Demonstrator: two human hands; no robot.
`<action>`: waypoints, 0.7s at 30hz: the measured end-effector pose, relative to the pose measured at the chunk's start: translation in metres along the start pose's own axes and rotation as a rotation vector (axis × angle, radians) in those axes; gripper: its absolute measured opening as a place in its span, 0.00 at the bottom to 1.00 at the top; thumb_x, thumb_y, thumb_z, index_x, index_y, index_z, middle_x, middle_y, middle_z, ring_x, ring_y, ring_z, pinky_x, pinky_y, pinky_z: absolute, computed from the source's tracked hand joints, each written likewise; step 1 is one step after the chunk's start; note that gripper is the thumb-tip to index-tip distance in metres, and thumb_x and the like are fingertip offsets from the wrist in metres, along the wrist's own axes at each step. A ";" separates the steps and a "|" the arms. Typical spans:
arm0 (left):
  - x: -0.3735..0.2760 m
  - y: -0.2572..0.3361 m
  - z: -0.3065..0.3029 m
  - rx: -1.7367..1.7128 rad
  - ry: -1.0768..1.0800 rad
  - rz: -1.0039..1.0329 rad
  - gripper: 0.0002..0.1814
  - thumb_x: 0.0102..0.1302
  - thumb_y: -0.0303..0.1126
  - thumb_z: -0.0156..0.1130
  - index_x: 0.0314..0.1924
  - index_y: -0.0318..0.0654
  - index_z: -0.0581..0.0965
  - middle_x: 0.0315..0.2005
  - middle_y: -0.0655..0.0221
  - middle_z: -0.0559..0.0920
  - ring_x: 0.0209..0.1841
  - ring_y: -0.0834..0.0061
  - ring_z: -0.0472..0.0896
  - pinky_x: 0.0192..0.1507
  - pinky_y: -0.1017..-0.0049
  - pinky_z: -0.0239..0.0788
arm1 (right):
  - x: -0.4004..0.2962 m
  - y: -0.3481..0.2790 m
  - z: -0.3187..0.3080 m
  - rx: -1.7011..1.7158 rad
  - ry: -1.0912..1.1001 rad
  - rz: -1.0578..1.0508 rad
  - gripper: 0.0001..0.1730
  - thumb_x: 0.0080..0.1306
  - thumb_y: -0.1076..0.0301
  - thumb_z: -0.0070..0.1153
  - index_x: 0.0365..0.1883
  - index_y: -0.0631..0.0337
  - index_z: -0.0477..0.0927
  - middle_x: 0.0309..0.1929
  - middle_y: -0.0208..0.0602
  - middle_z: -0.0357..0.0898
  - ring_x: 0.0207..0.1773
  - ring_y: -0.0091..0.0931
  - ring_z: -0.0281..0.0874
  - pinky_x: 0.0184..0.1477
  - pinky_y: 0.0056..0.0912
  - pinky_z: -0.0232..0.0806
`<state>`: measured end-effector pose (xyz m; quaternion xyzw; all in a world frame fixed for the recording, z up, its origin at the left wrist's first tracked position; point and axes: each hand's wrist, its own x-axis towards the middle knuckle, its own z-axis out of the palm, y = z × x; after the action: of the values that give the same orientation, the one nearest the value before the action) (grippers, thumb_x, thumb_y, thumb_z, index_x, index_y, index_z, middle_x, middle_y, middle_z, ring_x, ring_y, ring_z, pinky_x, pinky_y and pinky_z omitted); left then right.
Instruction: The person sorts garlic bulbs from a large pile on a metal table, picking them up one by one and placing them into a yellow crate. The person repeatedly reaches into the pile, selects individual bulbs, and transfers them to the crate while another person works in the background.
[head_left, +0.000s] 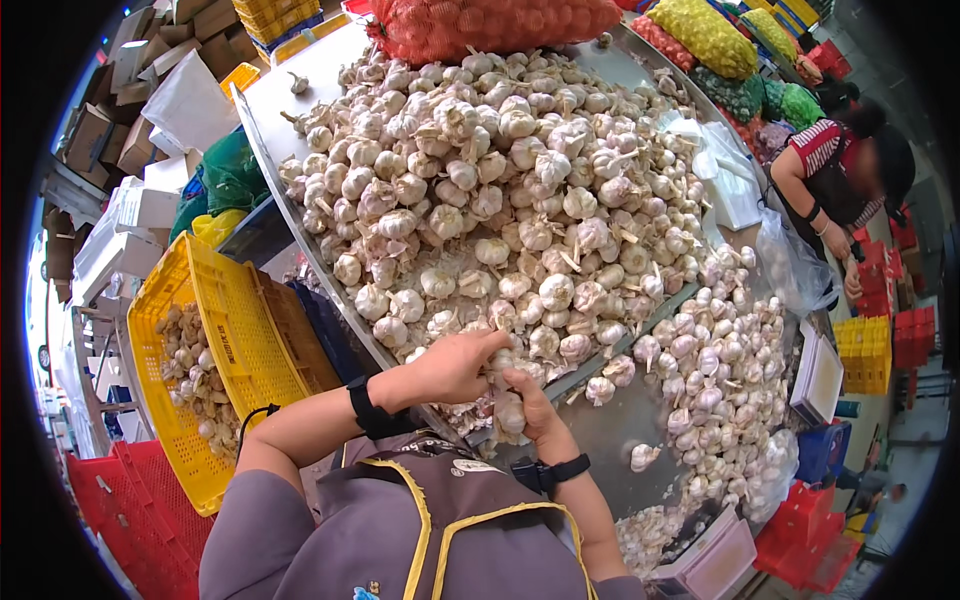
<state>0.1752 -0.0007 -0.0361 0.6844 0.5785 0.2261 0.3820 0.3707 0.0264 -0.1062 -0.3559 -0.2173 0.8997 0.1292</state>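
A large heap of garlic bulbs (536, 232) covers the metal table before me. Close to my body, at the heap's near edge, my left hand (457, 367) has its fingers closed around a garlic bulb (496, 361). Just beside it, my right hand (534, 411) holds another garlic bulb (510, 415) between thumb and fingers. The two hands nearly touch. A metal divider (622, 343) runs between the large heap and a second pile of cleaner-looking bulbs (720, 367) on the right. One loose bulb (643, 457) lies on bare metal to the right of my right hand.
A red mesh sack (495, 26) lies at the table's far end. Yellow crates (217, 322), one containing garlic, stand at left above a red crate (135, 502). Plastic bags (724, 176) lie on the right edge, near another person (817, 180). White boxes (816, 375) stand at right.
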 end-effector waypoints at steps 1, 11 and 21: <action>0.000 -0.002 0.000 -0.054 0.002 0.028 0.28 0.49 0.24 0.63 0.54 0.38 0.72 0.40 0.51 0.80 0.45 0.48 0.80 0.44 0.58 0.73 | -0.001 0.001 -0.002 0.007 -0.014 0.007 0.24 0.70 0.52 0.54 0.55 0.62 0.74 0.48 0.34 0.78 0.41 0.24 0.80 0.38 0.33 0.79; 0.006 0.009 0.009 -0.036 -0.088 0.085 0.30 0.52 0.30 0.66 0.58 0.34 0.73 0.40 0.48 0.82 0.44 0.48 0.81 0.47 0.58 0.74 | -0.008 0.001 -0.010 0.037 -0.066 0.049 0.29 0.67 0.46 0.53 0.56 0.61 0.74 0.46 0.36 0.81 0.40 0.27 0.83 0.33 0.28 0.79; 0.037 -0.081 -0.032 0.348 0.228 -0.252 0.27 0.59 0.43 0.67 0.56 0.40 0.76 0.47 0.52 0.78 0.47 0.52 0.81 0.51 0.58 0.74 | -0.095 -0.086 -0.110 1.049 -0.370 -0.659 0.42 0.64 0.42 0.61 0.70 0.53 0.64 0.74 0.56 0.53 0.71 0.53 0.62 0.52 0.49 0.80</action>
<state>0.1096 0.0467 -0.0856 0.6323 0.7289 0.1495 0.2157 0.5215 0.0975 -0.0805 0.0008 0.1349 0.8460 0.5158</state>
